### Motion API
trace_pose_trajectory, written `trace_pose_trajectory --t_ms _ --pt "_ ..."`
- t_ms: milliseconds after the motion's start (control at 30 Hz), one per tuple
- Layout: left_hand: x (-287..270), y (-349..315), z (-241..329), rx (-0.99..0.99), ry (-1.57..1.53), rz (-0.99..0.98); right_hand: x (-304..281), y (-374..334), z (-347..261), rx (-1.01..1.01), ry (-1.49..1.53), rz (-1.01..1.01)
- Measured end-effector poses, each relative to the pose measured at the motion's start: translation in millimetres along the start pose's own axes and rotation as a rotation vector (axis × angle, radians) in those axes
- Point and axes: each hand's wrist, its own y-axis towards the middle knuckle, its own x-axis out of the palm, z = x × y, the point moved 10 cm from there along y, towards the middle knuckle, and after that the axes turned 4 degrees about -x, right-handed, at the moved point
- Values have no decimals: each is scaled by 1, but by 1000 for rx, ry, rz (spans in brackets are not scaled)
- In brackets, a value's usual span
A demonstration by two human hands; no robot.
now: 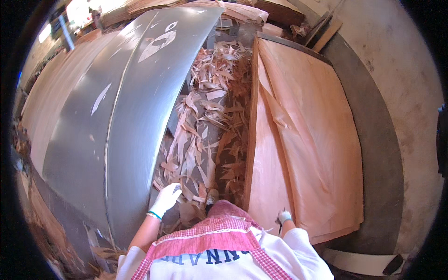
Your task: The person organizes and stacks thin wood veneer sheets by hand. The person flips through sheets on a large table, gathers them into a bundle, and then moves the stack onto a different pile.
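Observation:
My left hand [166, 199], in a white glove with a green band at the wrist, hovers beside the near right edge of a smooth grey metal tabletop [135, 135]. Its fingers are loosely bent, and nothing shows between them. To the right lies a stack of thin wood veneer sheets [326, 135], its top sheet rumpled in a long lengthwise fold. At the stack's near end is my right hand [283, 216], also gloved. Its fingers look closed around something thin and dark, too small to make out.
Torn veneer scraps [191, 144] litter the floor between tabletop and stack. Pale veneer sheets [60, 88] lie along the tabletop's far left side. Wooden boards [328, 35] lean beyond the stack's far right corner. A curved white object [359, 262] lies at the lower right.

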Motion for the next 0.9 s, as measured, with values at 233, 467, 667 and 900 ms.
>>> trace_pose_trajectory --t_ms 233,467,667,900 --pt "-75 194 43 -12 -33 -16 5 88 -429 -91 487 -52" --pt "-97 421 54 -46 44 -192 -24 247 -660 -220 452 -101" --pt "-138 681 160 111 -34 -147 -109 389 -578 79 366 -6" --pt "-157 986 346 312 121 -269 -181 458 -652 310 713 251"
